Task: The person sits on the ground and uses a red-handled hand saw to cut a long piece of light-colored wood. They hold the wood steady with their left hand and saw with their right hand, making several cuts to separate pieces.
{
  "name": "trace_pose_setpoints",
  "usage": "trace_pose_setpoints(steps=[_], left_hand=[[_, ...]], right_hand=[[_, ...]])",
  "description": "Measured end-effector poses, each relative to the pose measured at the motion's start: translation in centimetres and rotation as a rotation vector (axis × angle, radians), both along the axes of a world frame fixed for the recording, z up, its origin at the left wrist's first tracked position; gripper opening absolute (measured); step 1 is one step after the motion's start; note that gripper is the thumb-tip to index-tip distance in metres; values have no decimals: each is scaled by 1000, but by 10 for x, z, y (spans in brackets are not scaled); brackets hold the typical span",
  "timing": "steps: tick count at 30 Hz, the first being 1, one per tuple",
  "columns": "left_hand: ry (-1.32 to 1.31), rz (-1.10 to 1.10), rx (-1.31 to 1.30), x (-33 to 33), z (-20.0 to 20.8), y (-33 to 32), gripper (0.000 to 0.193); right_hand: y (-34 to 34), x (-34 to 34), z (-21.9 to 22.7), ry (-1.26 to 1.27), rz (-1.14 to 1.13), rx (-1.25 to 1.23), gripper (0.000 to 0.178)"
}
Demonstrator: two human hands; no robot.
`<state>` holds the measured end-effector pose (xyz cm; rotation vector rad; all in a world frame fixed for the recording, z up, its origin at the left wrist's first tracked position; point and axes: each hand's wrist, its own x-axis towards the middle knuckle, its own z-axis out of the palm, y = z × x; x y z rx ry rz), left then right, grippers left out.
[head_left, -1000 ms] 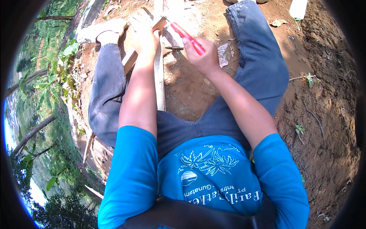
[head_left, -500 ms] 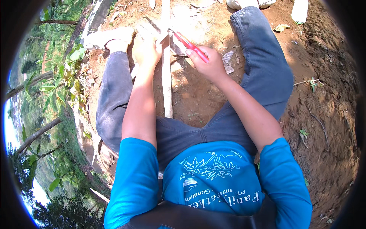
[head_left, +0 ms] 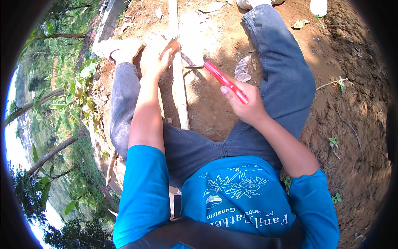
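A long pale wooden strip (head_left: 179, 89) runs from the top edge down to between my legs. At its left side my left hand (head_left: 153, 63) is closed on a small brown wooden piece (head_left: 170, 46), which lies against the strip. My right hand (head_left: 247, 104), right of the strip, is wrapped round the red handle of a tool (head_left: 222, 78). The handle points up and left; glare hides what its far end carries, so its kind cannot be told. A grey, flat-edged shape (head_left: 192, 59) lies between the handle's tip and the strip.
My legs (head_left: 284, 62) are spread on either side over brown soil (head_left: 207, 110). Dry leaves (head_left: 242, 68) lie near the right hand. Green plants and branches (head_left: 54, 155) fill the left side, and a soil slope (head_left: 356, 112) the right.
My right hand with the red-handled tool has moved down and right, away from the strip. The brown piece at my left hand now shows more plainly. The whole view has shifted slightly.
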<state>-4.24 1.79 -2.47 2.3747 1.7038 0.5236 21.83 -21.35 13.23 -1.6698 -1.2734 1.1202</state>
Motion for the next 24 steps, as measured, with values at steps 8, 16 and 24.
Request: trace_pose_setpoints(steps=[8, 16, 24], left_hand=[[208, 47, -68, 24, 16, -6, 54], [189, -13, 26, 6, -1, 13, 51], [129, -2, -169, -1, 14, 14, 60]], right_hand=[[38, -18, -35, -1, -33, 69, 31], [58, -19, -47, 46, -41, 47, 32], [-5, 5, 33, 43, -28, -77, 34]])
